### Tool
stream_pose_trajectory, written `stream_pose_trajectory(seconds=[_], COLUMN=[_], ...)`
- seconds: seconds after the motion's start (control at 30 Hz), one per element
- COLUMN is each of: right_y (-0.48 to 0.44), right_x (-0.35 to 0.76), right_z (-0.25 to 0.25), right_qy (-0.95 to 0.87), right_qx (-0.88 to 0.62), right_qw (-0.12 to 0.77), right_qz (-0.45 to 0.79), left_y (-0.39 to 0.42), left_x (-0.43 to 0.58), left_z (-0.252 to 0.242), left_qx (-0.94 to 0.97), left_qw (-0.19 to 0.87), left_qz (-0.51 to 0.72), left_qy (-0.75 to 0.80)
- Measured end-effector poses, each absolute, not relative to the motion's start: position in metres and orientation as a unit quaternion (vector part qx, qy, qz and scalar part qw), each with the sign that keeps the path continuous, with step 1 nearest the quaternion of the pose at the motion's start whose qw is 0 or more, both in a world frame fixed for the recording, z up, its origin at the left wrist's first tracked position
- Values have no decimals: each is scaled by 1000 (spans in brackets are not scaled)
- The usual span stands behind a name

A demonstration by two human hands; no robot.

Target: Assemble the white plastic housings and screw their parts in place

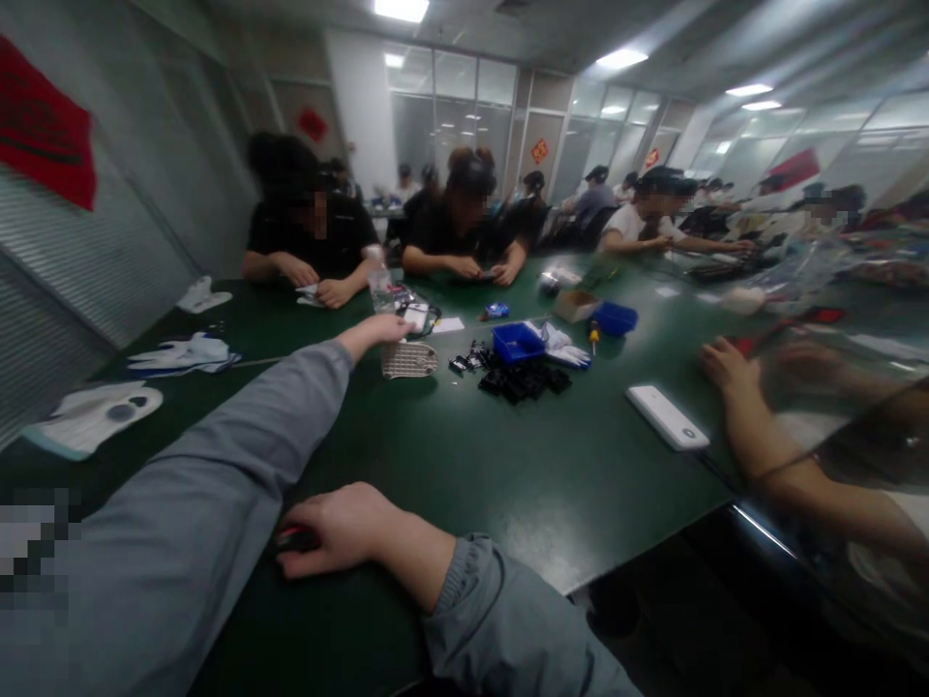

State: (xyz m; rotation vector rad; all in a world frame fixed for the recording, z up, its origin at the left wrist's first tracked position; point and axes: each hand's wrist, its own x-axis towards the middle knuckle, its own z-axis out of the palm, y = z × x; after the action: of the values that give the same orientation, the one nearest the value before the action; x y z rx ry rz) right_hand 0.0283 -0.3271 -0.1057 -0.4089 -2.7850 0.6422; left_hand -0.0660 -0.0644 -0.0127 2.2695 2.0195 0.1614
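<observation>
My left hand (383, 330) is stretched far over the green table, its fingers pinched at the lower edge of a small white rectangular object (416, 316). Below that hand lies a light grey slotted tray (409, 361). Closer to me, my right hand (346, 526) rests on the table with its fingers closed around a small dark object with a red edge (299, 538); its kind is hard to make out. Black plastic parts (524, 381) are heaped beside a blue bin (518, 341), right of the tray.
A clear bottle (380, 283) stands behind my left hand. Gloves (185, 352) lie at left. A yellow-handled screwdriver (594, 336), another blue bin (615, 318) and a white power bank (668, 417) are at right. Co-workers sit across the table and at my right.
</observation>
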Motion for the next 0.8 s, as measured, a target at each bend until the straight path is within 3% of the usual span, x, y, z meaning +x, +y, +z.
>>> stream_pose_trajectory(seconds=[0.17,0.4,0.57,0.8], right_y=[-321,-315,-297,-272], right_x=[38,44,55,71], right_z=[-95,-86,-89,-98], right_qy=[-974,-939,-904,-843], right_qx=[-164,-334,-421,-523], right_qw=[105,84,73,113], right_qz=[114,16,5,-52], left_y=[-192,-371,-412,-420], left_x=[-130,-232,-290,-317], left_z=[-20,-90,-110,-109], left_qx=[736,678,634,588], left_qw=[33,-30,-96,-57], left_qz=[180,236,246,271], left_qy=[652,695,727,760])
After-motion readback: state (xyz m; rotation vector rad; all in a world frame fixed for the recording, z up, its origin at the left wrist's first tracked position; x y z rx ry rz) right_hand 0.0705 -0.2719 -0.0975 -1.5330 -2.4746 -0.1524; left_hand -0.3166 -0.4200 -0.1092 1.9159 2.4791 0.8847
